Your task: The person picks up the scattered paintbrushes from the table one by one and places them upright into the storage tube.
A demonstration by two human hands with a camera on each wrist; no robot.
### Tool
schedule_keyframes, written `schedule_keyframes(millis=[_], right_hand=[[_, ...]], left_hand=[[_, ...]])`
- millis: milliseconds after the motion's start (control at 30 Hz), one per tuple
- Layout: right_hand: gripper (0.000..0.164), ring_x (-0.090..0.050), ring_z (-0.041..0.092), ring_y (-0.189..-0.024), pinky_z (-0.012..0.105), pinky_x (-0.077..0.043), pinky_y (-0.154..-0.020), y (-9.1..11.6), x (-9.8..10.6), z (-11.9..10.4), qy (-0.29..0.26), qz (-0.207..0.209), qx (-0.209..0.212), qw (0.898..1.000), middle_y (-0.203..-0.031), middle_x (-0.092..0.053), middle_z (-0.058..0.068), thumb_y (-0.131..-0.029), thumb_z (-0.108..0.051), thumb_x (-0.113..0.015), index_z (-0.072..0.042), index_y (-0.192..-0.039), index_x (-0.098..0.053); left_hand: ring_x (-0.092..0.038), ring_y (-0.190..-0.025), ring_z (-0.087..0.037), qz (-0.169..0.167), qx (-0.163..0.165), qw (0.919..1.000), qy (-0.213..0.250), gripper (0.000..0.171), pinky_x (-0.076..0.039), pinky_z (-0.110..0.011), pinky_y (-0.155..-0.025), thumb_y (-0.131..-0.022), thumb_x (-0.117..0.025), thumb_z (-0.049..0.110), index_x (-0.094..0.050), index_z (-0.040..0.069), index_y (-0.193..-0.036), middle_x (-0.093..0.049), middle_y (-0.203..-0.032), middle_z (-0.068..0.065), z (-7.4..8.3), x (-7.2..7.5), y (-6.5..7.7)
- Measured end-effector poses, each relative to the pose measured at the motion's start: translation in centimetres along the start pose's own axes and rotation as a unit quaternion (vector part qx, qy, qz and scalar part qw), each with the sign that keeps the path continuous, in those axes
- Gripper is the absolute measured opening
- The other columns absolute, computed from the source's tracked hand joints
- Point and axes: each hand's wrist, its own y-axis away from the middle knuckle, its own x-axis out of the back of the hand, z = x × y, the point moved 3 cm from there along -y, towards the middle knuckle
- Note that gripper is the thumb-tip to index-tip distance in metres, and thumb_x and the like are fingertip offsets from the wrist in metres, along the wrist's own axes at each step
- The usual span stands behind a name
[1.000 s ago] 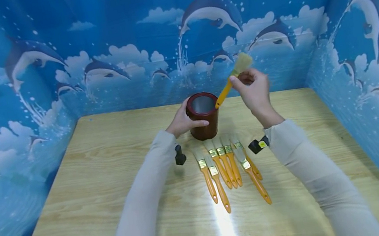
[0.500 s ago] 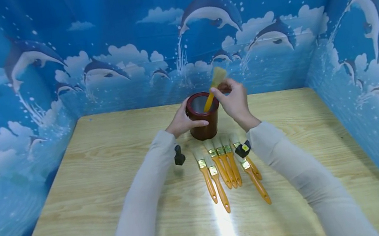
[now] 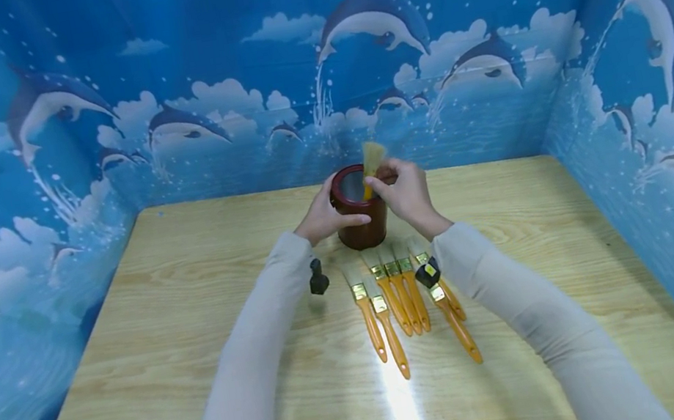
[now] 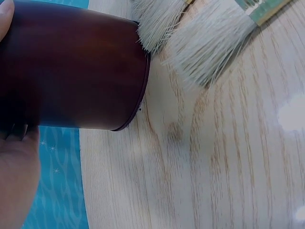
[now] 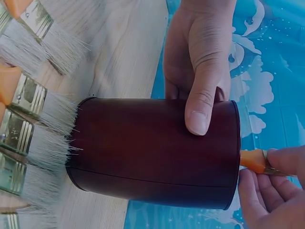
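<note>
A dark red-brown cylindrical pot (image 3: 364,227) stands upright on the table, its open mouth facing up. My left hand (image 3: 326,216) grips it from the left, thumb across the near side. Between thumb and fingers, my right hand (image 3: 406,192) pinches a paintbrush (image 3: 373,157) at the pot's right rim, bristles up and the orange handle (image 5: 252,161) down inside the mouth. How deep the handle reaches is hidden by the pot wall. In front of the pot lie several more paintbrushes (image 3: 411,294), pale bristles towards it and orange handles towards me.
The light wooden table (image 3: 202,284) ends at the back against a blue curtain (image 3: 235,160) printed with dolphins, which also encloses both sides. Black wrist cameras hang under both sleeves; the right one (image 3: 428,273) is above the brushes in the head view.
My right hand has moved left and down with the paintbrush, bringing its handle from beside the rim into the pot's mouth. The left hand and the pot have stayed in place.
</note>
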Motion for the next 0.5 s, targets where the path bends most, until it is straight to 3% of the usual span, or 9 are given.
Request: schedule_keyframes(millis=[133,367,500], right_hand=[[0.025,-0.066,0.027,-0.092,0.040,-0.055,-0.078,0.0,0.0,0.1,0.013,-0.013,-0.011,1.000,-0.101,-0.068,0.015,-0.092,-0.024,-0.066,-0.001,-0.103,-0.067],[0.034,-0.066,0.025,-0.099,0.041,-0.054,-0.084,0.3,1.0,0.4,-0.003,-0.029,-0.029,0.999,-0.109,-0.069,0.013,-0.093,-0.024,-0.065,-0.006,-0.122,-0.065],[0.037,-0.065,0.027,-0.101,0.042,-0.053,-0.086,0.7,2.2,1.3,-0.010,-0.027,-0.036,0.999,-0.112,-0.068,0.014,-0.093,-0.025,-0.065,-0.006,-0.125,-0.063]], left_hand=[[-0.043,-0.129,-0.027,0.001,-0.002,0.9999,0.011,0.096,-0.039,-0.044,-0.105,-0.077,-0.080,0.009,-0.020,0.011,-0.152,-0.038,-0.147,-0.012,-0.7,0.0,-0.5],[-0.045,-0.127,-0.019,0.009,0.005,0.9999,-0.011,0.100,-0.039,-0.041,-0.104,-0.074,-0.084,0.018,-0.021,0.022,-0.152,-0.040,-0.145,-0.001,-3.5,0.2,-2.1],[-0.044,-0.128,-0.019,0.013,0.000,0.9997,-0.021,0.100,-0.038,-0.042,-0.105,-0.073,-0.085,0.019,-0.022,0.021,-0.151,-0.040,-0.145,-0.002,-3.6,0.2,-2.3]])
